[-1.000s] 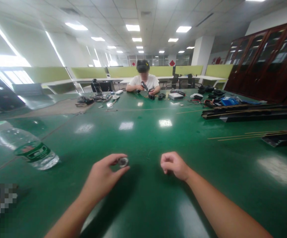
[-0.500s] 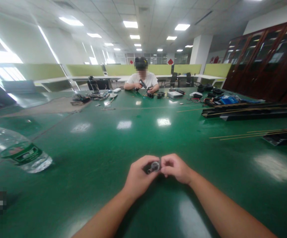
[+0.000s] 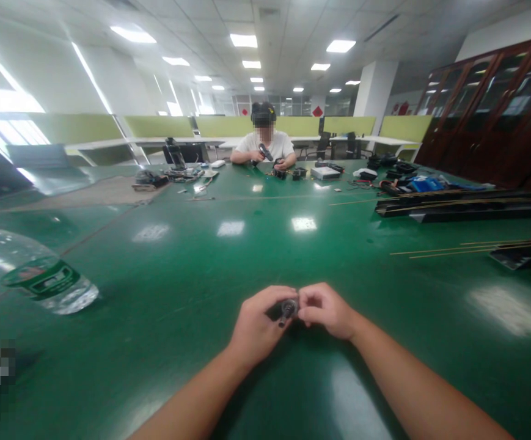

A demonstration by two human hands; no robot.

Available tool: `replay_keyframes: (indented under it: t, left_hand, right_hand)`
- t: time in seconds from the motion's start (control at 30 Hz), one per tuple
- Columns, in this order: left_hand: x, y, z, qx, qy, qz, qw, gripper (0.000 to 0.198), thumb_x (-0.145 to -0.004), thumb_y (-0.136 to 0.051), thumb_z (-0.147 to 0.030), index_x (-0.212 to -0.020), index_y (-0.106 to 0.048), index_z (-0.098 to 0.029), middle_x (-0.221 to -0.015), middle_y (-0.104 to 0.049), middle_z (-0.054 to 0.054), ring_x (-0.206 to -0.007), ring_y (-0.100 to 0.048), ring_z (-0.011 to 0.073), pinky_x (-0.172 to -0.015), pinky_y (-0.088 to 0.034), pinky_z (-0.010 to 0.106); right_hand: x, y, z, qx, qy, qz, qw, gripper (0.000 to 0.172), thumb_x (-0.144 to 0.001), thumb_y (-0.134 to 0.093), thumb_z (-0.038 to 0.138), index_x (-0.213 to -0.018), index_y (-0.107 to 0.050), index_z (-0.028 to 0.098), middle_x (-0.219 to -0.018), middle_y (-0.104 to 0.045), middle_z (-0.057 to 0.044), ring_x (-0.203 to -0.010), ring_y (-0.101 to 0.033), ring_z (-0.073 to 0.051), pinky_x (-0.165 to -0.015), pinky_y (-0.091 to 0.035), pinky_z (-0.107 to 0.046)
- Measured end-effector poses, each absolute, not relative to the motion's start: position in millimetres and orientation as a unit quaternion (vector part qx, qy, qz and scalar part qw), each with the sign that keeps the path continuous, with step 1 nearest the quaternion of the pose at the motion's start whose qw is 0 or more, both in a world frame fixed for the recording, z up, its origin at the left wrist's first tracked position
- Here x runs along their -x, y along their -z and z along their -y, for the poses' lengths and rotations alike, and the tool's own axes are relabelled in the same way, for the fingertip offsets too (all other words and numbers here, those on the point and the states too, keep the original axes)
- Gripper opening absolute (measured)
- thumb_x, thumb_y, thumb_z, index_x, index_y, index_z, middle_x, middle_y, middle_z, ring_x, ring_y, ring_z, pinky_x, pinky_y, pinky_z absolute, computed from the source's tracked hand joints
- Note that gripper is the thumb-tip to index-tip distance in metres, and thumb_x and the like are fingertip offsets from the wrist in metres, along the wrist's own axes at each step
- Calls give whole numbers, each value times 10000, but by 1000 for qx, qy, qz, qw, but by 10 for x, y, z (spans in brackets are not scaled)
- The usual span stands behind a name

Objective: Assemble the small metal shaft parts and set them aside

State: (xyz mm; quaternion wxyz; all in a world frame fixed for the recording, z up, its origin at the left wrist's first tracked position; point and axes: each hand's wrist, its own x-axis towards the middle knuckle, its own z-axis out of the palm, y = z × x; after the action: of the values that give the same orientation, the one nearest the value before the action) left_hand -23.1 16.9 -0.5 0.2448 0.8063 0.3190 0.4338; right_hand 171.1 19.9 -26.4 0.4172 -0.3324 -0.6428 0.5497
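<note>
A small dark round part with a short stub tube [image 3: 287, 311] sits between my two hands, above the green table [image 3: 192, 263]. My left hand [image 3: 256, 321] is curled around it, thumb below and fingers over the top. On its other side, my right hand [image 3: 327, 311] pinches at the part's right edge with bent fingers. What exactly the right fingertips grip is hidden, and the part is too small and blurred for me to name its kind.
A water bottle [image 3: 40, 278] with a green label stands at the left. Across the table a person [image 3: 265, 143] holds a dark power tool [image 3: 265, 151]. Black channels [image 3: 467, 206] and thin rods [image 3: 448, 250] lie at the right. Electronics clutter the far edge.
The stub tube on the part now points more downward and sits slightly further right. My hands have stayed almost in place.
</note>
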Motion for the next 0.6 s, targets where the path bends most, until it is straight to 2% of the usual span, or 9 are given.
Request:
replay_keyframes:
  t: [0.17, 0.37, 0.6]
  left_hand:
    - [236, 50, -177, -795, -426, -349, 255, 249, -779, -727, -163, -1017, -714, -236, -1011, -746, 14, -912, -698, 162, -851, -532, 270]
    - [218, 20, -157, -793, -408, -360, 273, 185, -742, -806, -290, -890, -719, -220, -864, -733, -13, -785, -669, 145, -733, -489, 236]
    - [206, 13, -156, -785, -412, -365, 284, 188, -754, -801, -323, -876, -716, -209, -840, -723, -9, -760, -653, 144, -707, -471, 232]
  right_hand:
    - [-1710, 248, -192, 332, -547, 644, 418, 241, -747, -696, 293, -606, -540, 176, -536, -566, 27, -514, -475, -118, -535, -339, -231]
    - [-1699, 241, -188, 332, -555, 637, 419, 319, -745, -722, 340, -574, -507, 177, -532, -545, 26, -500, -446, -113, -516, -324, -233]
    - [-1705, 239, -180, 326, -556, 637, 423, 321, -756, -723, 334, -582, -503, 179, -541, -539, 26, -511, -435, -116, -529, -329, -239]
